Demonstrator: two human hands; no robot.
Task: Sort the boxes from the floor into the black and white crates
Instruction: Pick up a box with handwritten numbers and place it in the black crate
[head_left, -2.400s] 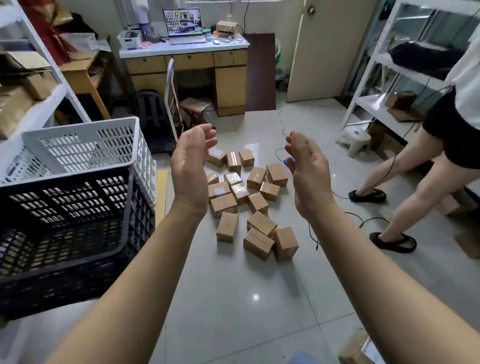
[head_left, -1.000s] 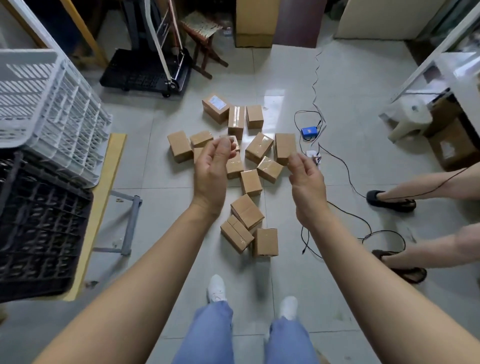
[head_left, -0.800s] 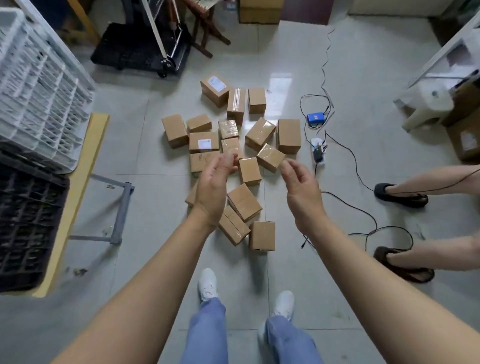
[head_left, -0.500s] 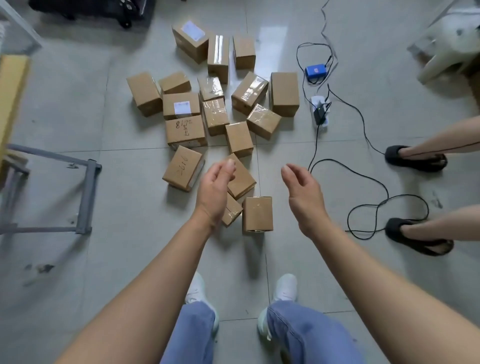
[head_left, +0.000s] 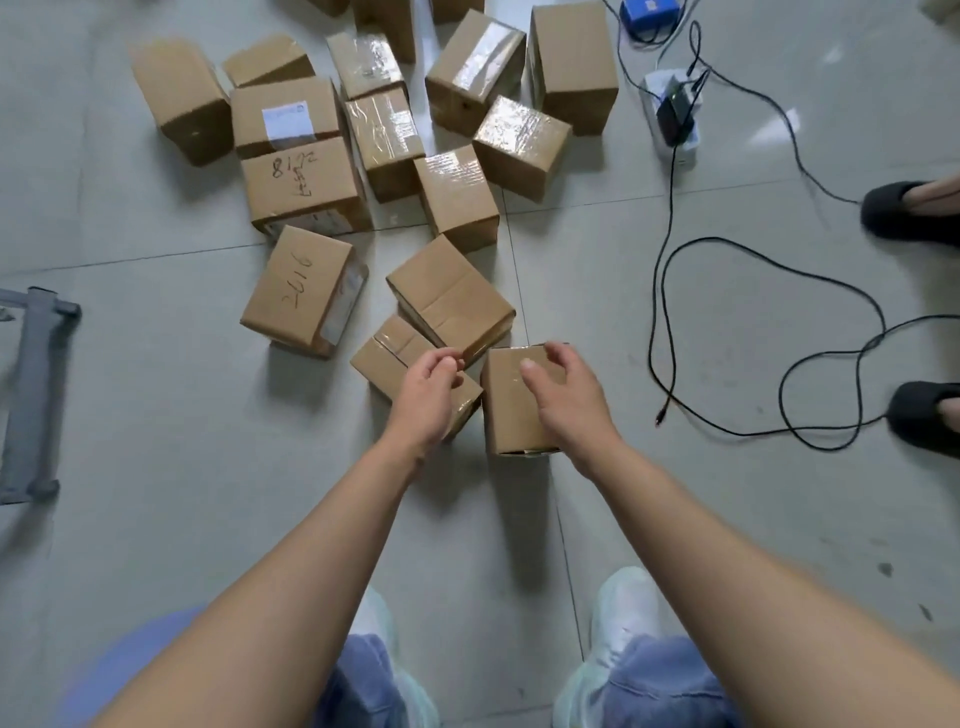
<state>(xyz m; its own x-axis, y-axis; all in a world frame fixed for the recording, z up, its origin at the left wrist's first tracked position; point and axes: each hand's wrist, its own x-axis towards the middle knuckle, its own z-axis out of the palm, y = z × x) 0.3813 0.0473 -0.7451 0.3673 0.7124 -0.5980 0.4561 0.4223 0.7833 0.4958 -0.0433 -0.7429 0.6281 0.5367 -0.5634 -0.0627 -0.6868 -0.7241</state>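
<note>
Both hands are empty, fingers loosely curled. The nearest box stands on the floor directly beneath the right hand, its long axis pointing away from the person. The left hand hovers just left of it, over a flatter box.

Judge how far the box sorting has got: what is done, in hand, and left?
Done: nothing visible; neither crate is in view. In hand: the right hand arches over the nearest box, grip unclear; the left hand hovers empty. Left: all the boxes lie on the floor.
</note>
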